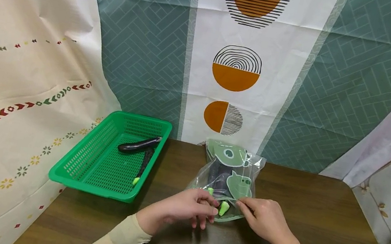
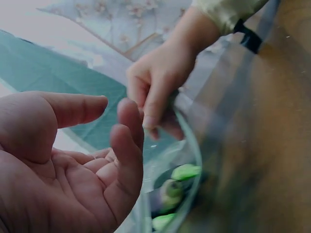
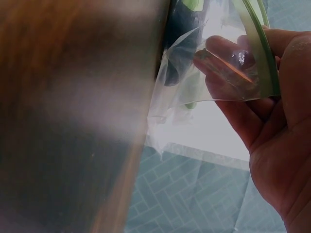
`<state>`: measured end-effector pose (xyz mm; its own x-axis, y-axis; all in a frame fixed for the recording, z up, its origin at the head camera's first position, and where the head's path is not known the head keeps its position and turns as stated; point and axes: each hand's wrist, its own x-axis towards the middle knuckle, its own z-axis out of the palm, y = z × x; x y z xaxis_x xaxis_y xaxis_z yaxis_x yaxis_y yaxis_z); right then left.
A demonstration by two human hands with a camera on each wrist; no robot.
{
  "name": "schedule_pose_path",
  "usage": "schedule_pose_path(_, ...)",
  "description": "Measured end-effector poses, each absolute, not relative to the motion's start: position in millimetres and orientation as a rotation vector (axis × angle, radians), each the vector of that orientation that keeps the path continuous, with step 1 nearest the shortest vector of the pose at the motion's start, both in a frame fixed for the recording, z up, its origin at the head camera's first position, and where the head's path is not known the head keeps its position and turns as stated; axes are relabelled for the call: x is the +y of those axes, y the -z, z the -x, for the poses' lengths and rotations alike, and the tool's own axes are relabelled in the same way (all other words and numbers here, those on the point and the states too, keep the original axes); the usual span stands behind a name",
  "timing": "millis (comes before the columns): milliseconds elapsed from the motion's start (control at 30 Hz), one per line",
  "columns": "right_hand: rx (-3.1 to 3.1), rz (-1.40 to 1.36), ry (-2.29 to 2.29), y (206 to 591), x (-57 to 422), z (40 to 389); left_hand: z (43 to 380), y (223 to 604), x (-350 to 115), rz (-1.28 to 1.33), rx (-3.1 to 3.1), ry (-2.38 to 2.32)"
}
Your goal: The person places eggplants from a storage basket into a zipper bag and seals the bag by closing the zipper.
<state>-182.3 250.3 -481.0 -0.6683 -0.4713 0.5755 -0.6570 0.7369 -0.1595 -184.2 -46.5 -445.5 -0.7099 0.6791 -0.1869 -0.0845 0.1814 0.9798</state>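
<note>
Brown wooden table [image 1: 310, 215]: at the frame's lower centre, clear green-rimmed plastic bag [image 1: 235, 180] is pinched by right hand [image 1: 265, 219]; left hand [image 1: 187, 206], relaxed and released, is positioned beside it.

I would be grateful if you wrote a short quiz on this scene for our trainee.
1. Which hand grips the bag: a) left, b) right, c) neither?
2. True or false: in the head view, the basket stands to the right of the bag.
3. Which vegetable lies in the basket?

Key: 1. b, the right hand. 2. False; it stands to the left. 3. Eggplant.
</note>
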Motion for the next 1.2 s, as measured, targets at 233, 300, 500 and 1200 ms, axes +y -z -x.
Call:
schedule_pose_path(233, -2.447, -0.852, -0.488, 482.8, 250.7, 183.8, 194.0, 425.5, -61.5, -0.568, 2.032, -1.582)
schedule_pose_path(300, -2.448, -0.853, -0.486, 483.5, 251.0, 184.1, 196.4, 420.4, -66.6, -0.576, 2.088, -1.579)
schedule_pose_path(500, -2.449, -0.861, -0.479, 483.8, 251.3, 184.9, 202.8, 407.7, -84.4, -0.57, 2.208, -1.605)
schedule_pose_path(1200, -2.449, -0.849, -0.489, 484.0, 250.5, 183.6, 218.7, 388.8, -143.7, -0.413, 2.425, -1.735)
